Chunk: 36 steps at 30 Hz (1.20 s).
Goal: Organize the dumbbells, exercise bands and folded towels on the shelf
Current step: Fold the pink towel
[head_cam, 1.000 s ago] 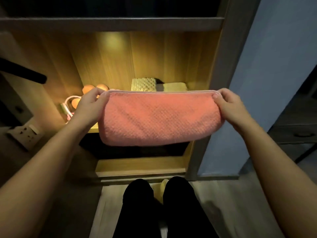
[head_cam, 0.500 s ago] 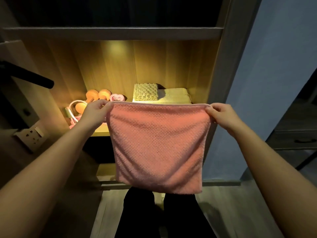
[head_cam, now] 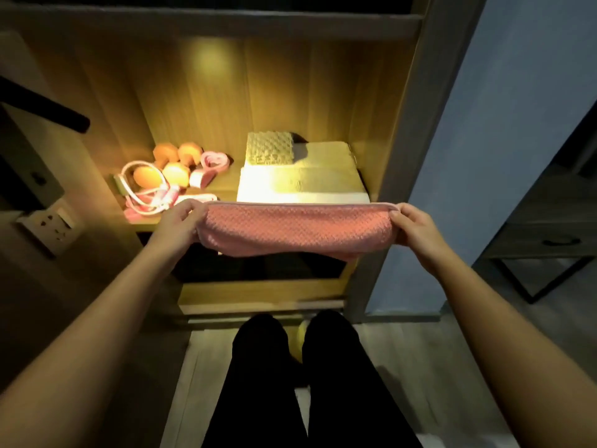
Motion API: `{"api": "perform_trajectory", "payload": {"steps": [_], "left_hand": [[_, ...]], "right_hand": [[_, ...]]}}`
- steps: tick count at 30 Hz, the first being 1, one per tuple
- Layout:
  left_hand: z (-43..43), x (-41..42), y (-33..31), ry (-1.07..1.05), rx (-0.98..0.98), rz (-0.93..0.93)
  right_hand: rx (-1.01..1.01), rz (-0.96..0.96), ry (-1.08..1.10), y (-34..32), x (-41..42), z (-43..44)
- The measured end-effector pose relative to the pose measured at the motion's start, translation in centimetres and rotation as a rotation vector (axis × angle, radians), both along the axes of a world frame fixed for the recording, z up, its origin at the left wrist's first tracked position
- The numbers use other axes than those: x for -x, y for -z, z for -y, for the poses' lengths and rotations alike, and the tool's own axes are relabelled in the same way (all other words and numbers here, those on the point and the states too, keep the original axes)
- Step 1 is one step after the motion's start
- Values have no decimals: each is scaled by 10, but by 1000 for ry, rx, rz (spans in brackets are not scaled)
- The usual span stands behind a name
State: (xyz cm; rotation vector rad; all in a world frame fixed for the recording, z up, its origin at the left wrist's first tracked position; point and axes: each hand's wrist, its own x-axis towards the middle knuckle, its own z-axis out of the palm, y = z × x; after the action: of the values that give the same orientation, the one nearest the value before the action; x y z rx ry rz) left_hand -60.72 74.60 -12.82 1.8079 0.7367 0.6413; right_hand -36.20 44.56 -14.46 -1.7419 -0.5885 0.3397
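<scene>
Head view. The pink towel (head_cam: 298, 231) is held in the air in front of the lit shelf (head_cam: 226, 197), stretched level between the two hands. The left hand (head_cam: 176, 223) pinches the towel's left end, thumb on top and fingers curled beneath the fabric. The right hand (head_cam: 415, 226) pinches the right end in the same way, fingers pressed together and wrapped over the edge. The towel is doubled over, with its top hem straight and its lower fold sagging slightly; holding both ends taut probably keeps the fold even before it is set down.

On the shelf, the right half holds a white folded towel (head_cam: 300, 184) with a smaller knobbly yellow towel (head_cam: 269, 147) lying on its rear part. This stack is probably the destination for the pink towel, which hangs just in front of it at about the same width.

The left half of the shelf holds the orange dumbbells (head_cam: 171, 163) and the pink exercise bands (head_cam: 151, 195), loosely tangled around and beside them. They look grouped but not tidied, so this part of the task appears unfinished.

The person's dark trouser legs (head_cam: 290, 383) stand directly before the shelf unit.
</scene>
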Motion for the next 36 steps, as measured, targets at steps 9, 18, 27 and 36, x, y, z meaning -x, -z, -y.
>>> {"api": "perform_trajectory", "payload": {"steps": [9, 18, 27, 36], "left_hand": [[46, 90, 99, 359, 238, -454], [65, 118, 116, 414, 445, -491], [70, 68, 159, -100, 133, -457], [48, 23, 196, -246, 122, -557]], "right_hand": [[389, -346, -189, 101, 64, 72], [426, -657, -361, 115, 71, 96], [549, -188, 34, 137, 77, 37], [660, -136, 155, 170, 57, -2]]}}
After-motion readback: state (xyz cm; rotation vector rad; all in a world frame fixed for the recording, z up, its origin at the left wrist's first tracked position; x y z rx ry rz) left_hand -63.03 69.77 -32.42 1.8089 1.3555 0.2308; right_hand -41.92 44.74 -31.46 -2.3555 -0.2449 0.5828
